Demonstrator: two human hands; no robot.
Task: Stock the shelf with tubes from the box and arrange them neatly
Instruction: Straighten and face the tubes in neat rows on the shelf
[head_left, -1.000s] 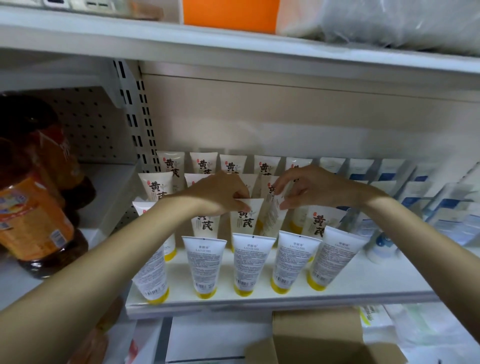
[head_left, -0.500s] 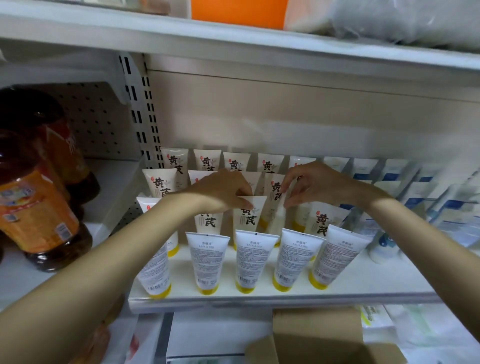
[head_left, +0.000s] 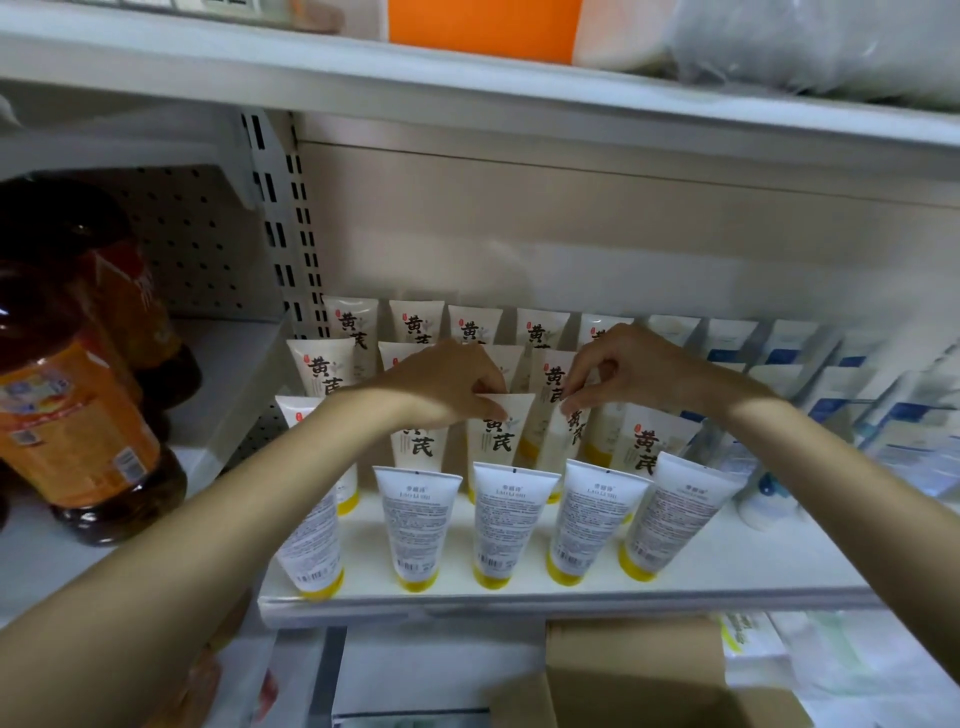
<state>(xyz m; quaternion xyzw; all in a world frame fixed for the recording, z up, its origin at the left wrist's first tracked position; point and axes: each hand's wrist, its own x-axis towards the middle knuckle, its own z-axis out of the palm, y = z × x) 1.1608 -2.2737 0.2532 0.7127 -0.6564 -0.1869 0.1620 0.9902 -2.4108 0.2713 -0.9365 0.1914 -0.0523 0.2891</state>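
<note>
Amber bottles (head_left: 78, 415) stand on the lower board at the far left. On the white shelf (head_left: 727, 564), rows of cream tubes (head_left: 418, 525) stand cap-down. In the second row from the front, the left hand (head_left: 447, 384) pinches the flat top edge of an upright tube (head_left: 501, 439) between thumb and curled fingers, while the right hand (head_left: 628, 364) pinches the top of the neighbouring tube (head_left: 563, 441) just beside it. Blue-labelled tubes (head_left: 841, 395) fill the shelf's right end, and the open cardboard box (head_left: 634, 675) sits below the shelf's front edge.
</note>
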